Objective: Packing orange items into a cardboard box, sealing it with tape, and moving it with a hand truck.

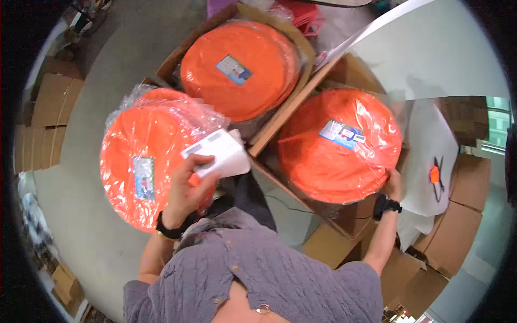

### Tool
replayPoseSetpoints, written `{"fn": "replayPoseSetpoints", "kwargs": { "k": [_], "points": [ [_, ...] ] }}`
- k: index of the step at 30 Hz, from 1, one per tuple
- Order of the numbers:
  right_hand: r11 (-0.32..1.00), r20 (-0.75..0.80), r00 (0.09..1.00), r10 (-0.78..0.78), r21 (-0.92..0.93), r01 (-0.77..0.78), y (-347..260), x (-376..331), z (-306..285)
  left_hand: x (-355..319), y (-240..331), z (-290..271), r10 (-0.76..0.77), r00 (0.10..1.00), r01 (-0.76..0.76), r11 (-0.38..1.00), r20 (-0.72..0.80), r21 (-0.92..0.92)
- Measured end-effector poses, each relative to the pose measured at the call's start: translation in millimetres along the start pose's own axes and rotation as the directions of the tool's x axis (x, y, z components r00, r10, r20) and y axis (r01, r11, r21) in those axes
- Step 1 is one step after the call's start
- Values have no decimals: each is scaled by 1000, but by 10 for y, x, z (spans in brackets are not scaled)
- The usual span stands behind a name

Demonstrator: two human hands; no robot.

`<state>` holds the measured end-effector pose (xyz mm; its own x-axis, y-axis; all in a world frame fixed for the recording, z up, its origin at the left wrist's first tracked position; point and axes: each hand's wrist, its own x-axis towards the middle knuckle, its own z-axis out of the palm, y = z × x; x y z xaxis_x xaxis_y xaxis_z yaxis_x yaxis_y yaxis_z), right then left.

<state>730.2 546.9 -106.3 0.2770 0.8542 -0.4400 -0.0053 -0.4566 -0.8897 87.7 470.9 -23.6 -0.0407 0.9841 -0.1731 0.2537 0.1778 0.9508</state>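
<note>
My left hand [188, 185] holds a white rectangular packet [221, 153] in front of a plastic-wrapped stack of orange round discs [140, 161] that stands tilted at the left. My right hand [393, 184] grips the lower right rim of a second wrapped orange disc stack [336, 145], which lies in an open cardboard carton [344, 218]. A third wrapped orange stack [237, 67] fills another open carton [307, 46] behind. Each stack bears a small printed label. Both wrists carry black bands.
A white sheet [431, 140] at the right carries an orange-handled tool [436, 175]. Flattened cardboard [46, 118] is piled at the left on the grey floor [81, 215]. More cartons [458, 226] stand at the lower right, and a red basket [304, 16] at the top.
</note>
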Motion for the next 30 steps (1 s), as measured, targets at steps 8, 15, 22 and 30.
{"fn": "replayPoseSetpoints", "kwargs": {
  "k": [8, 15, 22, 30],
  "points": [
    [895, 322, 912, -256, -278, 350, -583, -598, 2541, 146, 53, 236, 4, 999, 13, 929, 45, -369],
    [252, 761, 168, -626, -7, 968, -1101, -1288, 4291, 209, 110, 144, 134, 991, -133, 950, -15, -282],
    [246, 809, 46, -586, 123, 961, -1047, -1100, 4747, 297, 53, -96, -174, 984, 170, 884, 31, -435],
    [86, 750, -112, -652, 220, 972, -866, -897, 5146, 441, -272, -172, -221, 951, 145, 937, -216, -319]
  ]
}}
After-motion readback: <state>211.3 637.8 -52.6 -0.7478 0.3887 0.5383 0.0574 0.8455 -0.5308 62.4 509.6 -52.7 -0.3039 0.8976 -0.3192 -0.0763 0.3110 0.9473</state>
